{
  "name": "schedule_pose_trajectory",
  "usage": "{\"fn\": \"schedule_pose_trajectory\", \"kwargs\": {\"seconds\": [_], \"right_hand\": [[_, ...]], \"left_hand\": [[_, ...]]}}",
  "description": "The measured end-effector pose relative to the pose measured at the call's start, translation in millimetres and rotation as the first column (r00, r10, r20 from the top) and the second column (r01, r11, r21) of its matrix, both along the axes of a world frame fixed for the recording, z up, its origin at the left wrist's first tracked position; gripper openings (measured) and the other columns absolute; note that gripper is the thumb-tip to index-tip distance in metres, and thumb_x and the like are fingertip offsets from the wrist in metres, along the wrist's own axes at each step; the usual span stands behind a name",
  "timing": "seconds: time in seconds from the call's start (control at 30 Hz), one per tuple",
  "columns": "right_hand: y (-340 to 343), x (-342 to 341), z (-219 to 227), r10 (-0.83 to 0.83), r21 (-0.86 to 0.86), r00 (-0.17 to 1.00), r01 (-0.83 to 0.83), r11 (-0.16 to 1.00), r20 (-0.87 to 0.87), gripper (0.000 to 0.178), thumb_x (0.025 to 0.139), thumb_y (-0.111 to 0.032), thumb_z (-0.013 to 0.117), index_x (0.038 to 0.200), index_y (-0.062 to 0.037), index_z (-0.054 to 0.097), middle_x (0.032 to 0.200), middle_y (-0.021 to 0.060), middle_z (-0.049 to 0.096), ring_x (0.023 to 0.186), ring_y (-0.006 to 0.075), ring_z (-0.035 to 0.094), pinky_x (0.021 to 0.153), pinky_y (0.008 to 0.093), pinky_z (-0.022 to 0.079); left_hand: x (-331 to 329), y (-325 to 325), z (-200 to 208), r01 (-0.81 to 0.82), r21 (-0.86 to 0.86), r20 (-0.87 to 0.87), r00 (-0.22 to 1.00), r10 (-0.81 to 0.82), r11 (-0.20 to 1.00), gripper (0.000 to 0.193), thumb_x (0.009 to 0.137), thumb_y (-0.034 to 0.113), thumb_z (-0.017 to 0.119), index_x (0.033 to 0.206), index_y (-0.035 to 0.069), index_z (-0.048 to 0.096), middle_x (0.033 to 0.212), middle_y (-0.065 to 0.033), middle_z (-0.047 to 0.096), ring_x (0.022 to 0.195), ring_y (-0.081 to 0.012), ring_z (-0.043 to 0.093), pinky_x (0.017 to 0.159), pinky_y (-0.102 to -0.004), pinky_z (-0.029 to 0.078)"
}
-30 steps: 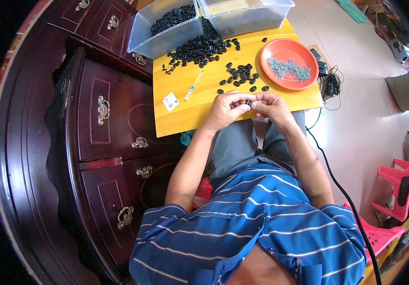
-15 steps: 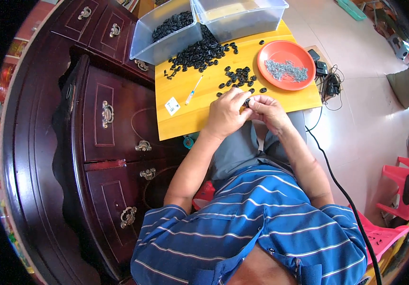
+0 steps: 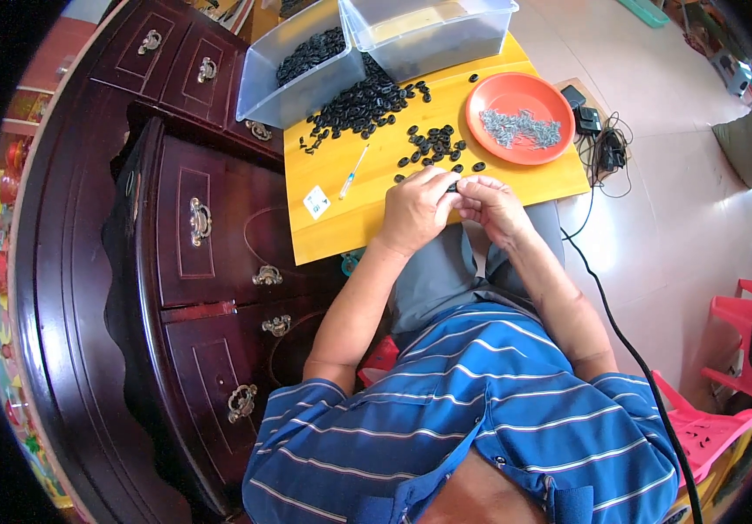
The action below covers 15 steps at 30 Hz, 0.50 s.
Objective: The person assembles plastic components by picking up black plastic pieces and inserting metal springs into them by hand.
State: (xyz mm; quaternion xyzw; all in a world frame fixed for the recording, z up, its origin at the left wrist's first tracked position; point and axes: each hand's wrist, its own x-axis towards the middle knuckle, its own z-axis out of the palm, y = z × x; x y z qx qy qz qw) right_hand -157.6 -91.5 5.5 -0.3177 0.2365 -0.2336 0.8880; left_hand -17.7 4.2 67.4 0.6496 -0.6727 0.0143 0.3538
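Over the table's near edge my hands meet, fingertips together. My left hand (image 3: 415,208) pinches a small black oval piece (image 3: 452,187), which is mostly covered by fingers. From the other side my right hand (image 3: 493,208) closes its thumb and fingers on the same piece; whether it also holds a pin cannot be made out. Just beyond lies a small group of black oval pieces (image 3: 436,144) with openings in them. An orange-red plate (image 3: 478,137) holding a heap of small silvery metal pins (image 3: 520,129) stands to the right.
The yellow table (image 3: 324,236) carries a larger pile of black pieces (image 3: 363,106), spilling from a clear tub (image 3: 262,96). Another clear tub (image 3: 428,52) stands beside it. A thin white-and-blue stick (image 3: 351,177) and a white card (image 3: 316,202) lie left. Dark wooden drawers (image 3: 206,192) border the table.
The piece between my fingertips has turned, and its open face shows less. My hands stay in nearly the same place. The view has shifted slightly.
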Motion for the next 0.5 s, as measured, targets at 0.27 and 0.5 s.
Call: {"fn": "schedule_pose_trajectory", "kwargs": {"seconds": [0.27, 0.5], "right_hand": [[-1.1, 4.1, -3.1, -0.031, -0.022, 0.999, 0.031, 0.999, -0.022, 0.010, 0.092, -0.016, 0.068, 0.097, -0.0069, 0.067, 0.085, 0.0016, 0.070, 0.073, 0.0080, 0.064, 0.066, 0.0217, 0.051], [2.4, 13.5, -1.2, -0.073, -0.147, 0.995, 0.063, 0.987, -0.069, 0.009, 0.092, -0.016, 0.068, 0.094, -0.0071, 0.067, 0.081, -0.0006, 0.067, 0.069, 0.0066, 0.058, 0.064, 0.0218, 0.046]], "left_hand": [[5.7, -6.2, -11.7, 0.022, 0.051, -0.194, 0.981, -0.012, 0.998, 0.021, 0.081, 0.009, 0.071, 0.102, 0.005, 0.068, 0.091, -0.0096, 0.067, 0.069, -0.0263, 0.067, 0.063, -0.0376, 0.054], [11.5, -3.2, 0.5, 0.006, 0.187, -0.291, 0.955, 0.049, 0.982, 0.023, 0.080, 0.007, 0.074, 0.101, 0.004, 0.068, 0.087, -0.0082, 0.066, 0.059, -0.0178, 0.062, 0.059, -0.0329, 0.051]]}}
